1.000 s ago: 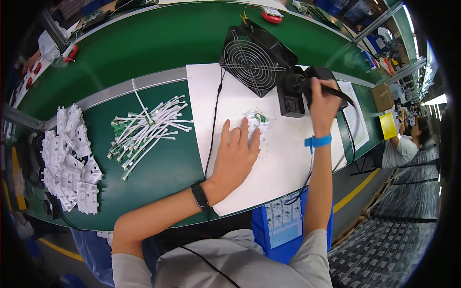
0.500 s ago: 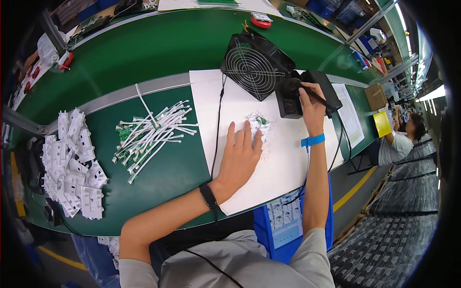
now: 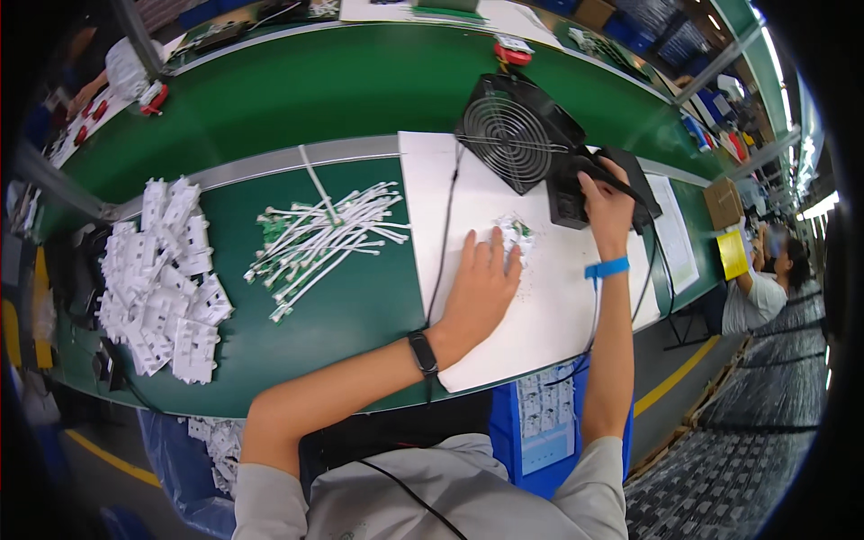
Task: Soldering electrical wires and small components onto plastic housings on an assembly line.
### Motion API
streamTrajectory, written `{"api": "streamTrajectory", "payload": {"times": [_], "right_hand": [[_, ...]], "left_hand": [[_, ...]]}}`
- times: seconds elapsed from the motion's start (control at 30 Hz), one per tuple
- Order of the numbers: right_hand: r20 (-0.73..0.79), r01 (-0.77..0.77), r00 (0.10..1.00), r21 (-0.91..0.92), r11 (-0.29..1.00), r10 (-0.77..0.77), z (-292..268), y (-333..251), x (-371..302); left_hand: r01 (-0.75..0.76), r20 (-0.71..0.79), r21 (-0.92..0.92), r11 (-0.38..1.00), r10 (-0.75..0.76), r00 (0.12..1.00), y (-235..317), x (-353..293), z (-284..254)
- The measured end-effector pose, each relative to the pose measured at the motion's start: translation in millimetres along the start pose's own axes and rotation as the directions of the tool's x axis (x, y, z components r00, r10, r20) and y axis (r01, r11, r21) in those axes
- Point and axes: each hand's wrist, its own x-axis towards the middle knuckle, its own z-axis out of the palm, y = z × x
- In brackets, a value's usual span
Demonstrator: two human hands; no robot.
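Observation:
My left hand (image 3: pixel 481 292) lies over the white paper sheet with its fingers stretched out. Its fingertips touch or lie right beside a small white plastic part (image 3: pixel 520 236) with a green circuit board on it. In my right hand (image 3: pixel 611 209) is the black handle of what looks like a soldering iron (image 3: pixel 630 187). Its tip is hidden at the black stand (image 3: pixel 565 200), and a black cable trails from it. A white-and-green heap of cables with small boards (image 3: pixel 333 234) lies left of the paper.
White plastic housings (image 3: pixel 162 279) are piled at the far left of the green bench. A black fan (image 3: pixel 508 139) with a wire grille stands behind the paper sheet (image 3: pixel 486 360). A blue bin (image 3: pixel 506 441) is below the bench edge. A co-worker (image 3: pixel 760 297) sits at right.
The whole view has shifted, so the bench appears farther right. My left hand stays at the white part, and my right hand stays by the stand with the iron.

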Motion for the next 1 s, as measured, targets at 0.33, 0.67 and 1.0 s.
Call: {"api": "streamTrajectory", "payload": {"times": [0.33, 0.67, 1.0], "right_hand": [[-0.154, 0.083, 0.985, 0.015, 0.996, -0.08, 3, 14, -73], [-0.052, 0.069, 0.996, -0.024, 0.997, -0.07, 6, 3, -85], [0.006, 0.111, 0.994, -0.03, 0.993, -0.111, 6, 9, -82]], "left_hand": [[0.032, 0.086, 0.054, 0.998, -0.036, 0.996, -5, 8, -5], [0.222, 0.376, -0.259, 0.94, -0.114, 0.92, -45, 33, -104], [0.601, -0.158, 0.197, 0.774, -0.58, 0.799, -278, 42, -102]]}}
